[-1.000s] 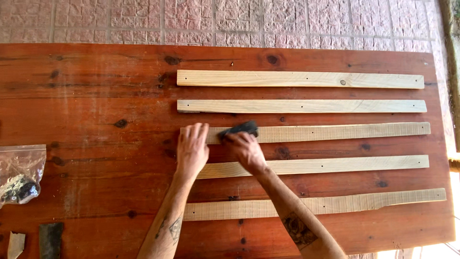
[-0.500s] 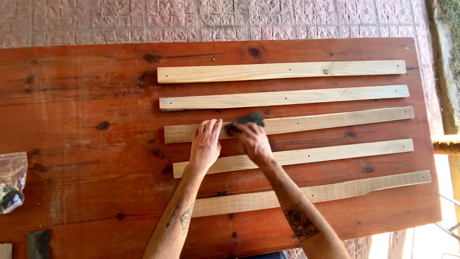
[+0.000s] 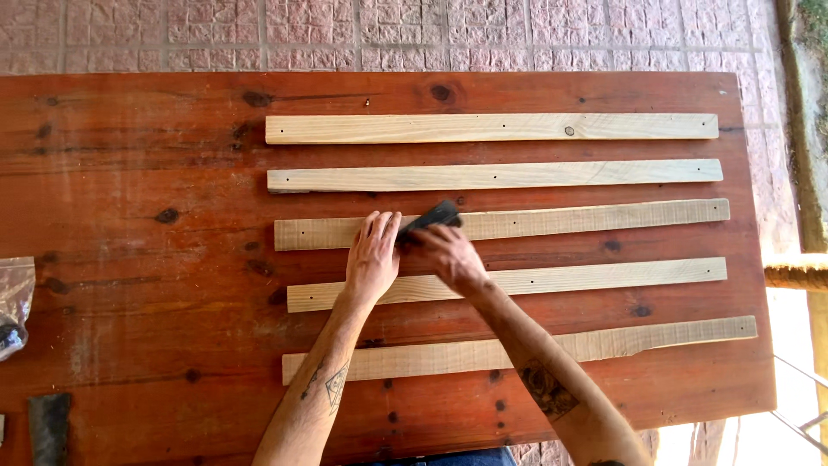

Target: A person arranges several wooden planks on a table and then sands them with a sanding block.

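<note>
Several pale wooden slats lie side by side across a reddish wooden table (image 3: 138, 173). My left hand (image 3: 373, 259) presses flat on the middle slat (image 3: 586, 217), fingers spread, holding it down. My right hand (image 3: 447, 255) grips a dark piece of sandpaper (image 3: 434, 216) against the same slat, just right of the left hand. Above it lie the top slat (image 3: 492, 128) and a second slat (image 3: 496, 176). A fourth slat (image 3: 604, 278) and an uneven fifth slat (image 3: 414, 358) pass under my forearms.
A clear plastic bag (image 3: 13, 302) sits at the table's left edge, and a dark scrap (image 3: 49, 425) lies at the front left corner. Pink paving (image 3: 431, 34) runs beyond the far edge. A wooden post end (image 3: 795, 274) sticks in at the right.
The view has shifted, so the slats sit further left and lower in the frame. Both hands stay on the middle slat, the right hand with the sandpaper moved slightly along it.
</note>
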